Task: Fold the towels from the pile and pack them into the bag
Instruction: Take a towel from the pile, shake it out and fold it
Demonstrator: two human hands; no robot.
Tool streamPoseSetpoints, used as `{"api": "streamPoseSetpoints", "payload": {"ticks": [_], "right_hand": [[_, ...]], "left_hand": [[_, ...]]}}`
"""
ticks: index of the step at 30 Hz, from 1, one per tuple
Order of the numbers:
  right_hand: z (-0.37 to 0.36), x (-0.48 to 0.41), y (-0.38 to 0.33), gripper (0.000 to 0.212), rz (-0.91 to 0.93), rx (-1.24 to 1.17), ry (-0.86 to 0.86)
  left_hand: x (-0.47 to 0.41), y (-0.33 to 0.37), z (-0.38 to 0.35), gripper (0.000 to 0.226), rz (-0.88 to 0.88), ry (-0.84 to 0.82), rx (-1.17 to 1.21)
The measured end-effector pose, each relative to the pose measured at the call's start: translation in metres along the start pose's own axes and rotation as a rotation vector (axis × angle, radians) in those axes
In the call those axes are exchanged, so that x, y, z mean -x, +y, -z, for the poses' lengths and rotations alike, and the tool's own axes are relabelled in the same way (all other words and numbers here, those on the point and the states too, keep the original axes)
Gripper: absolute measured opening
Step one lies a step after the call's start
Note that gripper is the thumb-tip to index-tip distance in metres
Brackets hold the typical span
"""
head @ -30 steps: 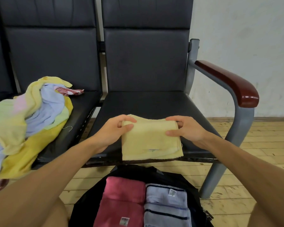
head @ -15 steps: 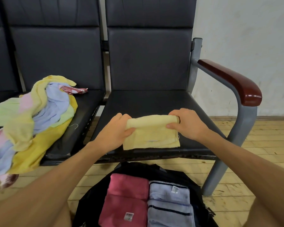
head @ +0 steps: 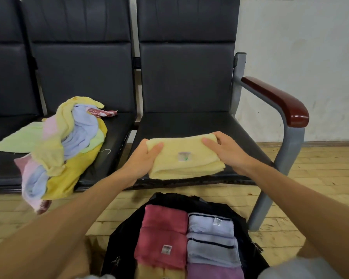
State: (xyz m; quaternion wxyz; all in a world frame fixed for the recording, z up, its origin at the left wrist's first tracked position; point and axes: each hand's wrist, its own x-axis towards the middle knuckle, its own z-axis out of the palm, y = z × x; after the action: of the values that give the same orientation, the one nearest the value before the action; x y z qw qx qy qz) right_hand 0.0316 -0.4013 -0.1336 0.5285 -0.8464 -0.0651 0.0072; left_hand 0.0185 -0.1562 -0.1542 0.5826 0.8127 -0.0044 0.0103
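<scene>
A folded pale yellow towel (head: 184,158), small label facing up, is held over the front edge of the right black seat. My left hand (head: 144,160) grips its left end and my right hand (head: 228,152) grips its right end. Below them an open black bag (head: 123,240) stands on the floor. Inside it lie folded red (head: 163,234), light blue (head: 212,242), purple (head: 214,271) and yellow towels. A loose pile of towels (head: 65,146) in yellow, blue, pink and green lies on the left seat, hanging over its front edge.
Black padded seats are joined in a row; the right seat (head: 189,123) has a grey metal frame with a dark red armrest (head: 278,99). The floor (head: 320,168) is wooden planks and a white wall stands at the right.
The yellow towel was folded over once more, so its label now shows on top. Both hands have lifted it off the seat and brought it slightly toward me.
</scene>
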Motion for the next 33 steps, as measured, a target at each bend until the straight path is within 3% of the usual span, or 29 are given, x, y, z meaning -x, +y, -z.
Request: {"api": "streamPoseSetpoints", "payload": {"ticks": [3,6,9,13,17,20,22,29,33], "right_hand": [[-0.014,0.019,0.006,0.032,-0.095,-0.083,0.039],[-0.018,0.042,0.013,0.045,-0.331,-0.311,-0.071],[-0.018,0.066,0.024,0.038,-0.501,-0.469,-0.287],[-0.028,0.083,0.049,0.046,-0.597,-0.566,-0.42],[-0.049,0.087,0.083,0.043,-0.712,-0.405,-0.432],[-0.076,0.089,0.116,0.027,-0.808,-0.211,-0.422],[-0.096,0.092,0.137,0.033,-0.842,-0.051,-0.398],[-0.168,0.109,0.205,0.043,-0.825,0.193,-0.355],[-0.202,0.117,0.227,0.049,-0.772,0.293,-0.394]], "left_hand": [[0.016,-0.012,-0.005,0.044,0.075,0.026,0.006],[0.035,-0.022,-0.007,0.068,0.18,0.011,0.016],[0.056,-0.031,-0.012,0.046,0.287,-0.04,0.166],[0.074,-0.047,-0.007,0.028,0.408,-0.272,0.243],[0.078,-0.074,-0.002,0.028,0.444,-0.472,0.138],[0.081,-0.109,-0.008,0.034,0.497,-0.601,0.044],[0.081,-0.137,-0.014,0.037,0.546,-0.666,-0.044],[0.09,-0.222,-0.031,0.031,0.717,-0.66,-0.153],[0.09,-0.261,-0.028,0.049,0.707,-0.655,-0.365]]}}
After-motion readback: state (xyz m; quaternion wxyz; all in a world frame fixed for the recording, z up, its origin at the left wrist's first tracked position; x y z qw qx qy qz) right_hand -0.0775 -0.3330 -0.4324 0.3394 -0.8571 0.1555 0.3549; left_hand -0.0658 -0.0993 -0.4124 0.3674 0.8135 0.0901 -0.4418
